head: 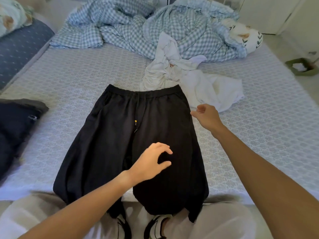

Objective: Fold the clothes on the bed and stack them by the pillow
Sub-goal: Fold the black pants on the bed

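Observation:
Black drawstring trousers lie flat on the bed, waistband away from me, legs hanging over the near edge. My left hand hovers over the crotch area with fingers curved apart and nothing in them. My right hand sits at the trousers' right edge near the hip, fingers loosely curled, holding nothing. White crumpled garments lie just beyond the waistband on the right. A dark folded garment rests at the left edge. A pillow lies at the far left corner.
A crumpled blue checked duvet fills the far side of the bed, with a second floral pillow at its right. A green bin stands on the floor to the right. My shoes show below the bed edge.

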